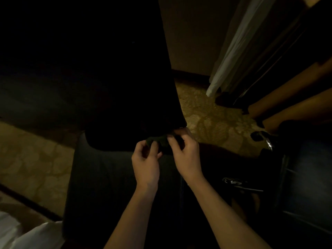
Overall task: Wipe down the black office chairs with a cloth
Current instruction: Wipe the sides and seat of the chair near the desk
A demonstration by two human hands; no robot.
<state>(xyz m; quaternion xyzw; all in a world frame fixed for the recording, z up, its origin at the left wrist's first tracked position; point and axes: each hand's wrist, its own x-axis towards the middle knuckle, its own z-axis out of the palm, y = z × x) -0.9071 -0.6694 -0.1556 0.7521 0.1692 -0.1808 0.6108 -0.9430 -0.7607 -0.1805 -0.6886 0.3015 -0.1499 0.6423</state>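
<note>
The room is dim. A black office chair fills the middle: its tall backrest [115, 83] rises ahead and its dark seat [100, 177] lies below my arms. A small dark green cloth [159, 141] is bunched at the backrest's lower right corner. My left hand [145, 162] pinches the cloth's left end with curled fingers. My right hand [185, 151] grips its right end, fingers curled over it. Both hands hover just above the seat, close together.
Patterned beige carpet [206, 119] spreads to the right and left of the chair. A white curtain [231, 56] hangs at the back right. Another dark chair with chrome parts [269, 144] stands at right. White fabric [27, 234] lies at the bottom left.
</note>
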